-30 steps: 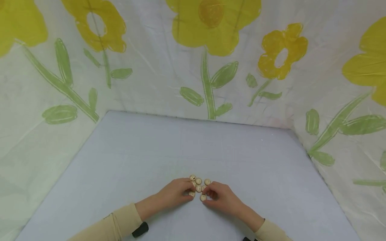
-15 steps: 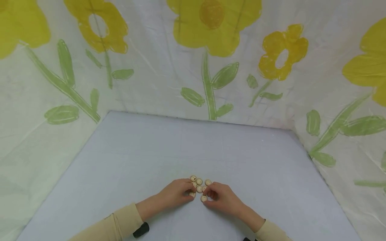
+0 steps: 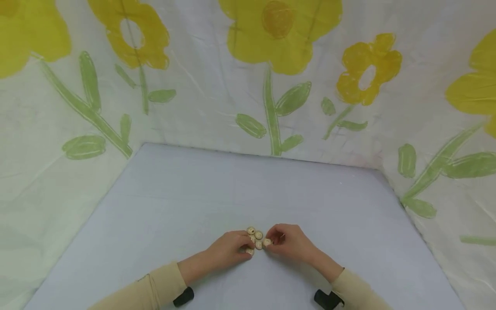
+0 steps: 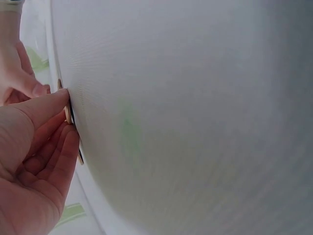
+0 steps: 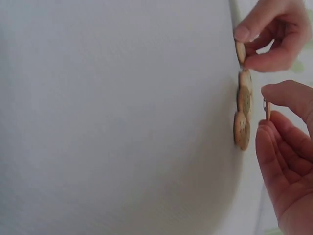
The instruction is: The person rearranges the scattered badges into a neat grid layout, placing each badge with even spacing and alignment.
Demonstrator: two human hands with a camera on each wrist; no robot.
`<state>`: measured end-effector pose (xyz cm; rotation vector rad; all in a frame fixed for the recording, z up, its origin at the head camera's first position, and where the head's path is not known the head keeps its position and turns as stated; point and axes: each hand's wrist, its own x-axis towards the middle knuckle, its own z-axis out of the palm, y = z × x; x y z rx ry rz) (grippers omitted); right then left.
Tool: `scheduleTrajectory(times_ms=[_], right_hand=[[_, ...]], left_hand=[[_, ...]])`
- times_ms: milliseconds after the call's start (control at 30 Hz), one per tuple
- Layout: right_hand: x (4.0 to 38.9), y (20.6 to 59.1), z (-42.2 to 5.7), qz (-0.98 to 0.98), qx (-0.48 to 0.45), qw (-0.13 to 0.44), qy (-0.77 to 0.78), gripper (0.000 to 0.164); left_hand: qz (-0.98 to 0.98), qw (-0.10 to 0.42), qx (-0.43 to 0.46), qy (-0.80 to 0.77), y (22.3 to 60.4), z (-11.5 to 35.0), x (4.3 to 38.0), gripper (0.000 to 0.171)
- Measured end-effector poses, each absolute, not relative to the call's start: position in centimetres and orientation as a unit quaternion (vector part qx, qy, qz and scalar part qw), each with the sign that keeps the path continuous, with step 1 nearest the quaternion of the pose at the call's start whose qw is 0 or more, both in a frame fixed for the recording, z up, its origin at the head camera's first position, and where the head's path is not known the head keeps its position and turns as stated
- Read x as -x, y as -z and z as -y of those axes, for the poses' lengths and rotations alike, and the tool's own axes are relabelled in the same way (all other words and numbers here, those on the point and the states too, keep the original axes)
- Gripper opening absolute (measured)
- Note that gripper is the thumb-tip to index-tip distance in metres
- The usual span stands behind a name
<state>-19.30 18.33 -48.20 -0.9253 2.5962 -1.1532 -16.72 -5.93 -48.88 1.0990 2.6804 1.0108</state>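
Several small round wooden discs with dark marks lie clustered on the table. My left hand pinches the nearest disc between thumb and fingers at the cluster's left side; in the left wrist view this disc shows edge-on. My right hand pinches another wooden disc just right of the cluster. From the right wrist, that disc stands on edge between thumb and fingers, apart from the row of discs on the table. The left fingers partly cover one disc.
A pale grey-white table spreads out around the hands. White sheeting painted with yellow flowers rises behind it and at both sides. Dark wrist gear sits below the right sleeve.
My right hand has shifted slightly up and now holds a disc beside the cluster; fewer discs show on that side. My left hand keeps nearly the same place.
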Motion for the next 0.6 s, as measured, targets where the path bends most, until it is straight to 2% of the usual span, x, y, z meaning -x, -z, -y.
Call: scheduleTrajectory(times_ms=[200,400,600], right_hand=[[21.6,47.6,-17.8,-0.870,0.317,0.080,0.368,0.018],[24.5,47.6,-16.9,-0.872,0.323,0.062,0.362,0.017],[26.8,47.6,-15.8,-0.878,0.313,0.047,0.359,0.016]], left_hand=[[-0.875,0.043,-0.354,-0.328,48.8,6.0,16.7,0.014],[-0.873,0.032,-0.356,-0.331,48.8,6.1,16.7,0.015],[-0.875,0.041,-0.349,-0.333,48.9,6.1,16.7,0.014]])
